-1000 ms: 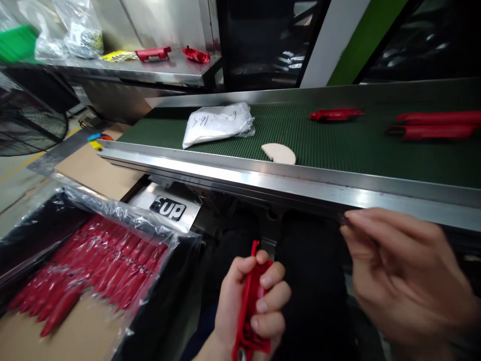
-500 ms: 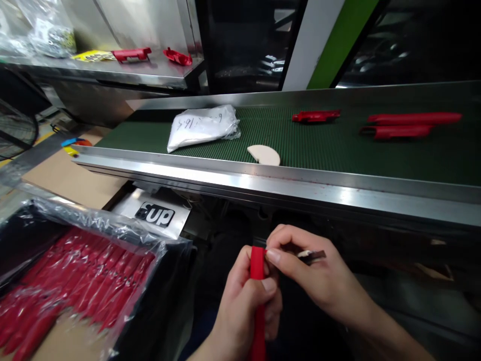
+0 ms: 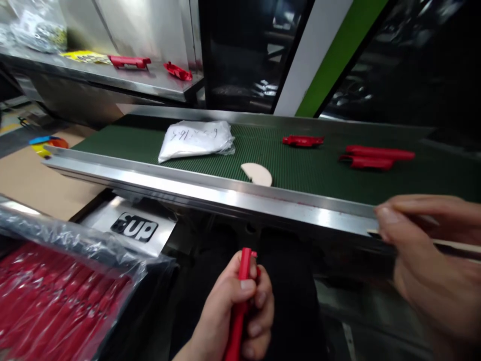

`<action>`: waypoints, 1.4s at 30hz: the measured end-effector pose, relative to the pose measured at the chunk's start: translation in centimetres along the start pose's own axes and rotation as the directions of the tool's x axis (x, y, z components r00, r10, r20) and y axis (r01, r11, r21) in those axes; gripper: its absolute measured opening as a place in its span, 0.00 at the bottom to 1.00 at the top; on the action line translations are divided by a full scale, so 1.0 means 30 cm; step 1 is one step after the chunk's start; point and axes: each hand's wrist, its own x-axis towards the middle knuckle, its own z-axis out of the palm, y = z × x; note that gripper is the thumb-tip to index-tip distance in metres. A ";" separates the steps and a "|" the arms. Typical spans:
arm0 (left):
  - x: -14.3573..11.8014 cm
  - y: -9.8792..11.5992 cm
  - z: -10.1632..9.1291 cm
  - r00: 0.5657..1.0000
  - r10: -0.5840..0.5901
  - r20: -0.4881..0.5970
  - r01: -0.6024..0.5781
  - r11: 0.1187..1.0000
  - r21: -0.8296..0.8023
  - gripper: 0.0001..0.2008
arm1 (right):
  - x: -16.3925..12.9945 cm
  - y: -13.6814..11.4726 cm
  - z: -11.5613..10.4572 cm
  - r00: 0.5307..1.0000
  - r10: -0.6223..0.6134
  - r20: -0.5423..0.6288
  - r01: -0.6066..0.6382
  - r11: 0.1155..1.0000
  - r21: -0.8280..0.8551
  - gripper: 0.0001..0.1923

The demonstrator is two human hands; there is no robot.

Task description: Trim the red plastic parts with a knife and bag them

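Note:
My left hand [image 3: 240, 306] is closed round a long red plastic part [image 3: 245, 263], held upright below the conveyor's near rail. A small red nub juts from the part's upper end. My right hand [image 3: 432, 250] is apart from it at the far right, beside the rail, with fingers pinched round a slim tool [image 3: 456, 245]. That tool has a pale shaft and a small dark tip; the hand is blurred and covers much of it. More red plastic parts [image 3: 302, 141] and a red pair-like piece [image 3: 378, 156] lie on the green belt.
The green conveyor belt [image 3: 300, 175] carries a white marked bag [image 3: 197, 139] and a cream, notched disc [image 3: 257, 174]. Its metal rail [image 3: 210, 190] crosses before me. At lower left, a plastic-lined box [image 3: 150, 276] holds several red parts. A steel shelf [image 3: 165, 87] stands behind.
My right hand has left the red part and swung right and up with the tool. My left hand still grips the part, slightly lower left. The whole view has shifted.

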 end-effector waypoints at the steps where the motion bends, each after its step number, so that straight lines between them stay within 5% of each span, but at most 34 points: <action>1: 0.005 0.016 0.000 0.999 0.005 -0.032 -0.004 0.999 0.038 0.07 | 0.031 0.018 -0.017 0.997 -0.076 0.014 0.078 0.989 -0.128 0.04; 3: 0.020 0.063 0.010 0.996 0.037 -0.081 -0.026 0.990 0.138 0.10 | 0.109 0.073 -0.042 0.970 -0.170 0.172 0.216 0.929 -0.301 0.08; 6: 0.075 0.173 0.057 0.968 0.175 -0.177 -0.072 0.878 0.473 0.14 | 0.261 0.166 -0.052 0.856 -0.029 0.517 0.318 0.816 -0.482 0.11; 7: 0.108 0.219 0.081 0.942 0.289 -0.174 -0.113 0.758 0.643 0.14 | 0.315 0.190 -0.044 0.828 0.035 0.560 0.330 0.777 -0.536 0.11; 9: 0.201 0.315 0.133 0.843 0.538 0.024 -0.230 0.318 0.920 0.14 | 0.417 0.221 -0.005 0.801 0.085 0.592 0.372 0.705 -0.605 0.12; 11: 0.331 0.404 0.173 0.729 0.564 0.388 -0.353 -0.176 0.919 0.14 | 0.502 0.234 0.065 0.794 0.082 0.603 0.419 0.645 -0.639 0.13; 12: 0.404 0.442 0.183 0.710 0.497 0.498 -0.358 -0.354 0.864 0.15 | 0.537 0.239 0.109 0.781 0.087 0.619 0.446 0.615 -0.650 0.13; 14: 0.551 0.500 0.176 0.780 0.345 0.522 -0.289 -0.542 0.789 0.18 | 0.591 0.249 0.199 0.749 0.102 0.655 0.501 0.560 -0.660 0.12; 16: 0.675 0.535 0.143 0.844 0.249 0.476 -0.266 -0.575 0.774 0.20 | 0.626 0.267 0.278 0.719 0.119 0.685 0.544 0.518 -0.661 0.12; 19: 0.791 0.549 0.080 0.900 0.139 0.413 -0.290 -0.517 0.806 0.21 | 0.649 0.297 0.344 0.702 0.118 0.702 0.584 0.469 -0.663 0.13; 23: 0.837 0.532 0.045 0.918 0.129 0.376 -0.320 -0.322 0.891 0.27 | 0.633 0.295 0.327 0.695 0.001 0.719 0.645 0.442 -0.623 0.09; 29: 0.726 0.490 0.105 0.917 0.344 0.202 -0.299 0.256 0.919 0.26 | 0.465 0.185 0.158 0.652 -0.363 0.665 0.746 0.463 -0.478 0.17; 32: 0.562 0.429 0.143 0.964 0.242 0.113 -0.227 0.521 0.823 0.28 | 0.311 0.108 0.056 0.458 -0.690 0.561 0.888 0.383 -0.255 0.18; 34: 0.434 0.357 0.154 0.996 -0.024 0.082 -0.041 0.714 0.699 0.28 | 0.202 0.065 0.009 0.312 -0.787 0.532 0.947 0.300 -0.112 0.18; 36: 0.319 0.268 0.146 0.943 -0.307 0.129 0.178 0.793 0.582 0.26 | 0.107 0.038 -0.012 0.252 -0.785 0.567 0.955 0.297 -0.014 0.18; 37: 0.273 0.222 0.134 0.915 -0.368 0.168 0.231 0.816 0.530 0.25 | 0.069 0.032 -0.014 0.256 -0.773 0.581 0.946 0.324 0.014 0.19; 39: 0.204 0.140 0.102 0.933 -0.325 0.156 0.225 0.862 0.454 0.24 | 0.015 0.029 -0.008 0.326 -0.728 0.603 0.901 0.432 0.034 0.19; 42: 0.136 0.060 0.067 0.996 -0.053 -0.073 0.076 0.925 0.373 0.14 | -0.021 0.020 0.004 0.538 -0.578 0.613 0.728 0.686 0.008 0.20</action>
